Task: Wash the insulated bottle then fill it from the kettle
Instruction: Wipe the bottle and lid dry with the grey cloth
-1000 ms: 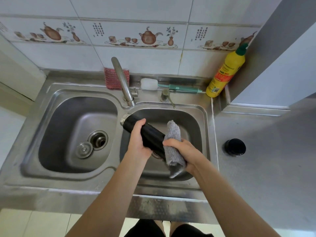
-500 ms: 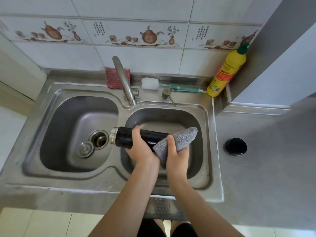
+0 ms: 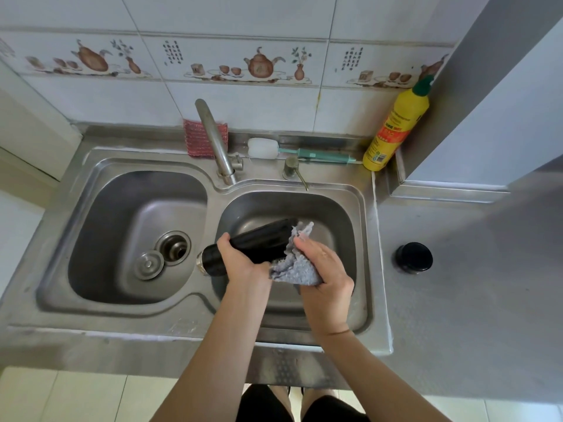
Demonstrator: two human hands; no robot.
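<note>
The black insulated bottle (image 3: 257,242) is being held roughly horizontal over the right basin (image 3: 350,214) of the steel double sink, its silver-rimmed mouth pointing left toward the divider btwn basins, its base tilted slightly up & away. It is being gripped near the mouth end by the left hand (image 3: 242,263), fingers curled tight round the body, thumb on the near side. A grey cloth (image 3: 294,266) is being bunched in the right hand (image 3: 324,269), fingers closed on it, & is being pressed against the bottle's far half; a loose corner is sticking up past the base. The bottle's surface is looking glossy, lid off, threads at the neck showing. A black lid (image 3: 413,257) is sitting on the grey counter (image 3: 472,284) to the right, well apart from the sink. In the left basin (image 3: 100,239) an open drain (image 3: 173,247) is being shown w/ a metal stopper (image 3: 149,264) lying just beside it. Behind the basins a faucet (image 3: 214,141) is being angled up & left, no water visible. Along the back ledge a red scrub pad (image 3: 195,138), a white-headed bottle brush (image 3: 301,150) w/ green handle & a yellow detergent bottle (image 3: 396,129) in the corner are being kept.
</note>
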